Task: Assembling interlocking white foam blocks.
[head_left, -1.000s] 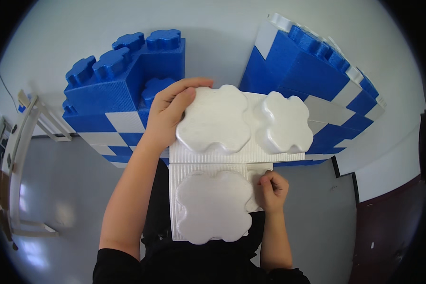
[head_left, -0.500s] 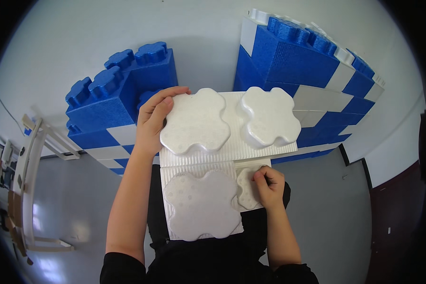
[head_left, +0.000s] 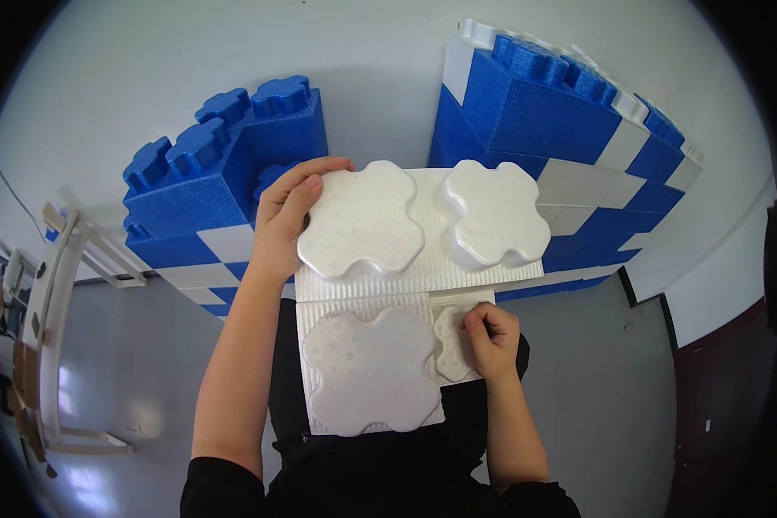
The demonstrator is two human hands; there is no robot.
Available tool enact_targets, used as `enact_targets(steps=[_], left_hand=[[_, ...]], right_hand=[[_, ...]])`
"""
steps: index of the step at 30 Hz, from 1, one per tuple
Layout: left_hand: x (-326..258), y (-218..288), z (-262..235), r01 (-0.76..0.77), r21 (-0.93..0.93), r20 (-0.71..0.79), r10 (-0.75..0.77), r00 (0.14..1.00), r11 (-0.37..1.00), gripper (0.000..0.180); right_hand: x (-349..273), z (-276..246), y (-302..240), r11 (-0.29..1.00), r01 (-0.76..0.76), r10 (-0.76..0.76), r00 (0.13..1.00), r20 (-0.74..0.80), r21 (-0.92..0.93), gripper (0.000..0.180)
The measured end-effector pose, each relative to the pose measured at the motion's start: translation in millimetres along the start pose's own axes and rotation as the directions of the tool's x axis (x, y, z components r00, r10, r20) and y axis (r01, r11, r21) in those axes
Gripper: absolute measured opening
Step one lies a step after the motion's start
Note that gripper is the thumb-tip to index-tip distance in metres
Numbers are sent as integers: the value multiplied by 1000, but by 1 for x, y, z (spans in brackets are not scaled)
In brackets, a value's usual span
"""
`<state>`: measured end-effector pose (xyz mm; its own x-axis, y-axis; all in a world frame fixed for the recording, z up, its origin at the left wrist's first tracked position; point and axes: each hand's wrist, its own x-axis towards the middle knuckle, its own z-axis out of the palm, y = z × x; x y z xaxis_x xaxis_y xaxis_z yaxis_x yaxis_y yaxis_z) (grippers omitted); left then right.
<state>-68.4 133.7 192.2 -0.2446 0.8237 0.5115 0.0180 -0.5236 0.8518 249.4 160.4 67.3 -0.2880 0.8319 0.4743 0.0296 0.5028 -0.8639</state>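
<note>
Several dotted white blocks [head_left: 371,371]: left fingers [head_left: 312,167] clasp one; right fingers [head_left: 497,320] curled, grip unclear.

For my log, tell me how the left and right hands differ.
The left hand is higher in view, at the left end of the upper white block; the right hand is lower, at the small white knob. The left hand's fingers are straighter, the right hand's curled. Both are bare.
</note>
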Motion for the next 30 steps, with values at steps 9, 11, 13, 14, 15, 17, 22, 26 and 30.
enact_targets(steps=[9, 11, 13, 14, 15, 17, 22, 26, 30], left_hand=[[0, 0, 1, 2, -7, 6, -2, 1000, 1000, 35], [0, 0, 1, 22, 33, 1, -22, 1000, 999, 38], [0, 0, 1, 19, 40, -2, -19, 1000, 999, 38], [0, 0, 1, 17, 47, -5, -17, 1000, 999, 39], [0, 0, 1, 17, 47, -5, -17, 1000, 999, 39], [0, 1, 1, 17, 54, -11, -16, 1000, 998, 39], [0, 1, 2, 19, 52, -13, -18, 1000, 998, 38], [0, 1, 3, 24, 55, -22, -22, 999, 998, 38], [0, 1, 2, 19, 46, -16, -18, 1000, 999, 38]], right_hand=[[0, -1, 2, 1000, -10, 10, 1000, 1, 0, 19], [0, 0, 0, 1000, -6, 6, 1000, -7, -3, 19], [0, -1, -1, 1000, -9, 9, 1000, -2, -7, 19], [1, -1, -1, 1000, -14, 14, 1000, 3, -10, 20], [1, -1, -1, 1000, -13, 14, 1000, 3, -11, 20], [1, -1, -1, 1000, -1, 1, 1000, 1, -16, 19], [1, -2, -4, 1000, -8, 8, 1000, 3, -24, 19], [1, -2, -4, 1000, -11, 11, 1000, 2, -19, 18], [1, -3, -5, 999, -31, 31, 999, 11, -20, 18]])
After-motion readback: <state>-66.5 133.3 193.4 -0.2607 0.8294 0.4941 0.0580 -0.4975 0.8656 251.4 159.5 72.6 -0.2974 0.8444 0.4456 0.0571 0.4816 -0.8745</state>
